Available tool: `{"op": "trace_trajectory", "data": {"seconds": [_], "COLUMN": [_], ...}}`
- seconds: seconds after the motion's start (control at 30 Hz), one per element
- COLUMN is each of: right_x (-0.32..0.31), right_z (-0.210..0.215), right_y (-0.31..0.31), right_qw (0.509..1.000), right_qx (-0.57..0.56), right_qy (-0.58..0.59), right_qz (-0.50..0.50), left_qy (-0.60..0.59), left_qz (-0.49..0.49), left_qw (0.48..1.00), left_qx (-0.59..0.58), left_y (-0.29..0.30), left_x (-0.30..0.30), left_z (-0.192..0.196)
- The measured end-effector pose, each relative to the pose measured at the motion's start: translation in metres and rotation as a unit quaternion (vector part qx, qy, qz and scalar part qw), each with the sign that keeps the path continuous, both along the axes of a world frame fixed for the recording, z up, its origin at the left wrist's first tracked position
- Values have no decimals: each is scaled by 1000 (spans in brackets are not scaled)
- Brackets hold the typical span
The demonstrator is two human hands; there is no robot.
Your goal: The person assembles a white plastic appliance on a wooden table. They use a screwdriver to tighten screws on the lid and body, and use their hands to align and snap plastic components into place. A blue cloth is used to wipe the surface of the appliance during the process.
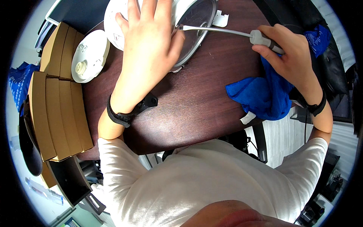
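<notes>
At the far edge of the table lies a white round appliance (114, 26) with a dark, round, rimmed face (192, 43) on its right side. My left hand (149, 47) rests flat on the white body with its fingers spread, its thumb beside the rim. In my right hand (289, 47) is a screwdriver (221, 29) with a long metal shaft and a grey-and-white handle. The shaft points left, and its flat tip meets the appliance near my left thumb. Whether the tip sits in a gap cannot be made out.
A white oval cover (90, 56) lies left of the appliance, beside stacked brown cardboard boxes (62, 113). A blue cloth (261, 96) hangs over the right edge of the dark wooden table (189, 113). A black padded chair (329, 72) stands at the right.
</notes>
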State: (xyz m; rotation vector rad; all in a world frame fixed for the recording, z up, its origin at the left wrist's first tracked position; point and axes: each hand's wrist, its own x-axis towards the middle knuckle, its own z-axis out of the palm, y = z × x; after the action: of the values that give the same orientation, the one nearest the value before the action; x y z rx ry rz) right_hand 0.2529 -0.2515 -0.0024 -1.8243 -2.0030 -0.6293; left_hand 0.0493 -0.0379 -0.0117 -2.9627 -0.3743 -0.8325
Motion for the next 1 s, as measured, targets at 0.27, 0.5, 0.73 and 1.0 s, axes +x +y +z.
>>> {"op": "trace_trajectory", "data": {"seconds": [0.27, 0.5, 0.73, 1.0], "right_x": [0, 0, 1, -1], "right_z": [-3, 0, -2, 0], "right_y": [0, -1, 0, -1], "right_qw": [1000, 1000, 1000, 999], "right_qx": [3, -7, 10, 12], "right_qy": [0, -10, -7, -33], "right_qz": [-4, -10, 7, -3], "left_qy": [-4, -10, 0, -39], "left_qz": [1, -4, -1, -2], "left_qw": [1000, 1000, 1000, 999], "left_qx": [-8, -8, 2, 2], "left_y": [1, 1, 1, -1], "left_x": [1, 0, 1, 5], "left_z": [-1, -2, -2, -8]}}
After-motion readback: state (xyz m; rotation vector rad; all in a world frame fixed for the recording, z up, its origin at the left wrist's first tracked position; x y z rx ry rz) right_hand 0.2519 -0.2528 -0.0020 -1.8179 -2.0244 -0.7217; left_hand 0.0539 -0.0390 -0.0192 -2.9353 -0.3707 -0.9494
